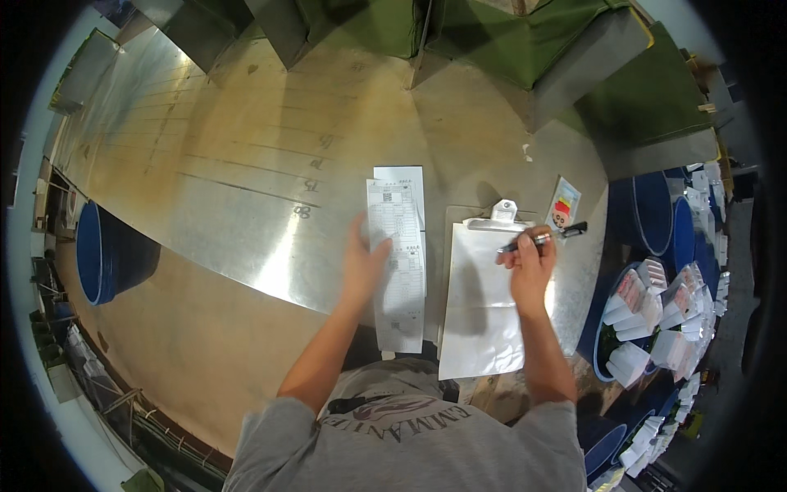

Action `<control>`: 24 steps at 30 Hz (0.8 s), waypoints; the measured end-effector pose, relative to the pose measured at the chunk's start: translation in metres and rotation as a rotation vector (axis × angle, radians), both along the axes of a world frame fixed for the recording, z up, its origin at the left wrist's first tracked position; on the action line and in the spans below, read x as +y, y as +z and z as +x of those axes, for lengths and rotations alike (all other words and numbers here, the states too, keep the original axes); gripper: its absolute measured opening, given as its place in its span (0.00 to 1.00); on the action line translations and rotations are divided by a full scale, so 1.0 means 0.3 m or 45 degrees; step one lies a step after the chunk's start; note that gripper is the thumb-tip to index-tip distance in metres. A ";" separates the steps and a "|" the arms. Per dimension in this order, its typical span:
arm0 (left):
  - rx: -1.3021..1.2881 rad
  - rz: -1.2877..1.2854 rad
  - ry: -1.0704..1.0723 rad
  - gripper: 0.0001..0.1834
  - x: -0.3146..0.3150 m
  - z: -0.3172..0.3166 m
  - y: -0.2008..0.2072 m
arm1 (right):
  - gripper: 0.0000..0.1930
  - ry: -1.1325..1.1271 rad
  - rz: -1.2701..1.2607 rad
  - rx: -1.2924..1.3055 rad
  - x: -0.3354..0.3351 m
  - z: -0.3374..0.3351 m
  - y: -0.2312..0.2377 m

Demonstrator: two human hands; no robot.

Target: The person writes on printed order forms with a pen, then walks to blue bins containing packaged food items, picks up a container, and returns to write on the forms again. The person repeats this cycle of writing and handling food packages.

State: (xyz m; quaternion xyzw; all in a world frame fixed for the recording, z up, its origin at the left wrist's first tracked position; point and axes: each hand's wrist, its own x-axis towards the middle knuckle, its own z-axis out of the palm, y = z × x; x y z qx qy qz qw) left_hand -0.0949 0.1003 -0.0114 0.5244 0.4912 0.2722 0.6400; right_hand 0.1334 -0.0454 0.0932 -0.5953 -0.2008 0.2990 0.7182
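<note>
At the worktop's [459, 148] near edge, my right hand [531, 269] grips a pen [566, 232] above the clipboard [492, 222], toward the right edge, while my left hand [363, 266], well apart, meets the slips' [397, 287] left side, whether clasping them I cannot tell.

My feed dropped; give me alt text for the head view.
The right hand holds a pen over a clipboard with white paper; the left hand is at long printed slips over a metal table. Blue tubs flank the table.

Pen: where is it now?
In the head view, right of centre: the pen is in the right hand, over the upper right of the clipboard.
</note>
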 end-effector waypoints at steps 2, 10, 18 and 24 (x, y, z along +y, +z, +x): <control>0.020 -0.026 -0.003 0.38 -0.002 0.008 0.018 | 0.06 -0.021 0.026 0.195 0.109 -0.088 -0.032; 0.311 0.299 -0.051 0.34 -0.014 0.047 0.038 | 0.09 0.288 -0.008 -0.344 0.297 -0.231 -0.193; 0.360 0.163 -0.082 0.34 0.000 0.069 0.099 | 0.17 0.453 -0.330 -1.382 0.307 -0.186 -0.275; 0.386 0.192 -0.103 0.32 -0.012 0.022 0.136 | 0.16 0.441 -0.318 -1.404 0.312 -0.193 -0.295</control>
